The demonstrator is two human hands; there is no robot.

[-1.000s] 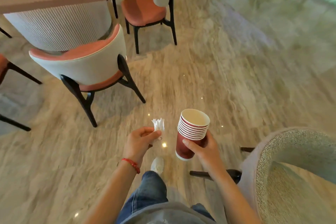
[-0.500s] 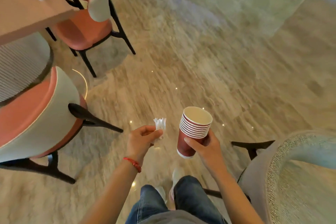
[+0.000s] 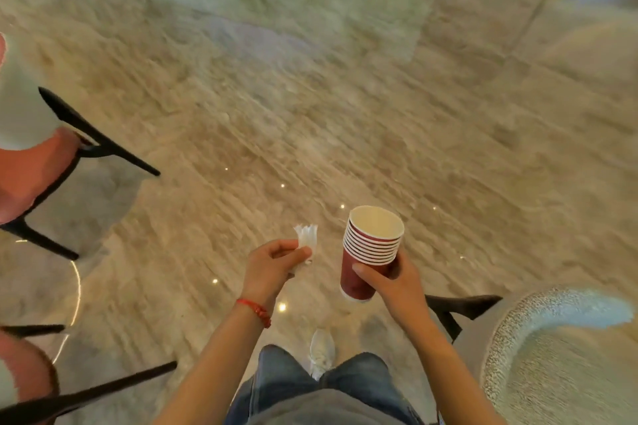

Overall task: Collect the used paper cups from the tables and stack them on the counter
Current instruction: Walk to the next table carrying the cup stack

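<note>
Low in the frame's centre, your right hand [image 3: 397, 281] gripped a nested stack of red paper cups [image 3: 371, 252]; your left hand [image 3: 272, 267] pinched a crumpled white wrapper [image 3: 306, 241]. Collection looked well along, but no tabletop showed, so stacking remained.

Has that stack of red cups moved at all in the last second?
Yes. The stack of cups, held by the right hand, travelled rightward, leaving the pink chair behind.

Bright soft daylight, small ceiling-light glints on glossy floor [image 3: 345, 121], motion-blurred, warped edges
</note>
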